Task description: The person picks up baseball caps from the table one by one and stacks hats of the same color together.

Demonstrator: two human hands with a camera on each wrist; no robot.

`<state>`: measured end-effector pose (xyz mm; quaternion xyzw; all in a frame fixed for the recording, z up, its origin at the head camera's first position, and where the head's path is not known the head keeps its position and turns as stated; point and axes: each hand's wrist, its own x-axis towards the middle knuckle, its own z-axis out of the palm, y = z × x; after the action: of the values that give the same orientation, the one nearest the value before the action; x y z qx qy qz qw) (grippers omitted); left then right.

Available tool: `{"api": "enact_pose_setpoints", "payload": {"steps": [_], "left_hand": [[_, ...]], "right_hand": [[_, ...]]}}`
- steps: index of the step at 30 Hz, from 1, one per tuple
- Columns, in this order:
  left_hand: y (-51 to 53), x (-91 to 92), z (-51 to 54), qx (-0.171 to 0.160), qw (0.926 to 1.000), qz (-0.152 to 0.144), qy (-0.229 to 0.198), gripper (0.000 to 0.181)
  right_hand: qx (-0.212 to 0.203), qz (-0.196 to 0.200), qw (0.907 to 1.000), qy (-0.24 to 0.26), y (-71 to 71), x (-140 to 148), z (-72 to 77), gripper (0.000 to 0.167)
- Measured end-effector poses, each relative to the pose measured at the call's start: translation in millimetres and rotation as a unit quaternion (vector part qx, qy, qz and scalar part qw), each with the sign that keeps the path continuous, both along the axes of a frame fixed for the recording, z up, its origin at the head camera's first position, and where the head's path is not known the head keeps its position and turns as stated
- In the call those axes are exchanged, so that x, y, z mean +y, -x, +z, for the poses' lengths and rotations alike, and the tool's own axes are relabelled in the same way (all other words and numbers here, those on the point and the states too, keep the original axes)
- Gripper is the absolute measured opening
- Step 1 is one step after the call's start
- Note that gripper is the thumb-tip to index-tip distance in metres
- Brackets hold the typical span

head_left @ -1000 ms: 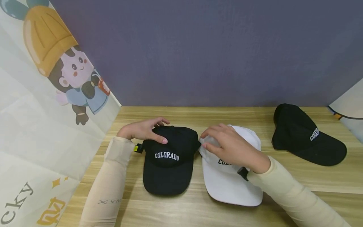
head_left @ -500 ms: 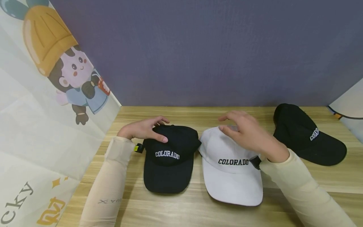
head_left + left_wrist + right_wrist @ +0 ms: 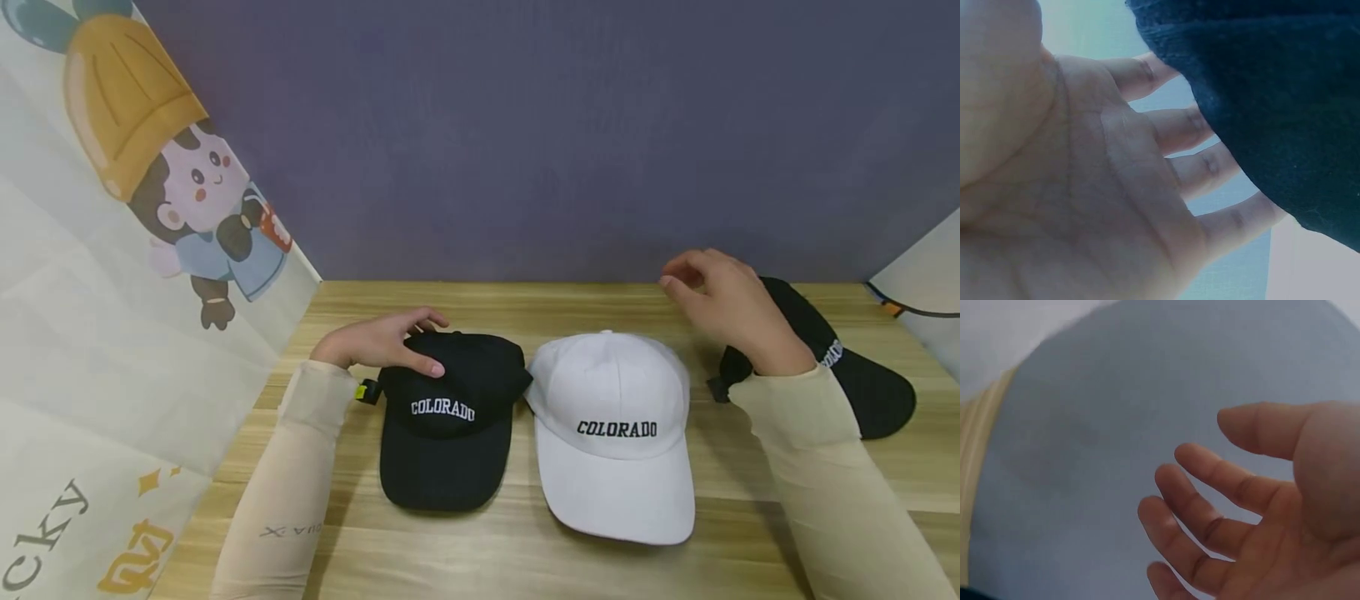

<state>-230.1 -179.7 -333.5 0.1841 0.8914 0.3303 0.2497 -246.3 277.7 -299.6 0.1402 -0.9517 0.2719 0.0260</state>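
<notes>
My left hand (image 3: 378,343) rests on the crown of a black baseball cap (image 3: 446,467) lettered COLORADO. Its thumb lies across the front of the crown. In the left wrist view the fingers (image 3: 1172,128) reach out spread and fairly straight, their tips hidden behind the dark fabric. Beside that cap lies a white COLORADO cap (image 3: 615,492), brim towards me, its left edge touching the black one. Holding nothing, my right hand (image 3: 723,308) hovers in front of a second black cap (image 3: 873,400) and partly covers it. Loosely curved fingers (image 3: 1197,519) show in the right wrist view.
The caps lie on a wood-grain table (image 3: 465,558). A dark blue-grey wall (image 3: 525,142) rises along its back edge. To the left stands a white panel (image 3: 67,350) with a cartoon figure, and another pale panel (image 3: 926,283) stands at the right.
My right hand has left the white cap and moved right and back, uncovering its lettering. The left black cap shifted slightly away from me early on. My left hand has stayed nearly still.
</notes>
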Motion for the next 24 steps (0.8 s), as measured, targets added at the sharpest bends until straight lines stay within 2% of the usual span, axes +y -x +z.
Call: {"api": "enact_pose_setpoints", "payload": {"steps": [7,14,17,24], "left_hand": [[-0.1,1.0,-0.6,0.001,1.0000,-0.003,-0.003,0.078],[0.3,1.1,-0.2,-0.002,1.0000,-0.002,-0.002,0.077],[0.5,0.8,-0.4,-0.004,1.0000,-0.001,-0.002,0.078],[1.0,0.5,-1.7,-0.003,1.0000,-0.001,0.001,0.078]], "right_hand": [[-0.002,-0.050,0.9975,-0.051,20.8,31,-13.4,0.059],[-0.030,-0.059,0.9944,-0.083,33.0,59,-27.9,0.068],[-0.038,-0.065,0.9929,-0.092,37.7,68,-33.3,0.068],[-0.035,-0.092,0.9893,-0.108,40.5,81,-37.3,0.055]]}}
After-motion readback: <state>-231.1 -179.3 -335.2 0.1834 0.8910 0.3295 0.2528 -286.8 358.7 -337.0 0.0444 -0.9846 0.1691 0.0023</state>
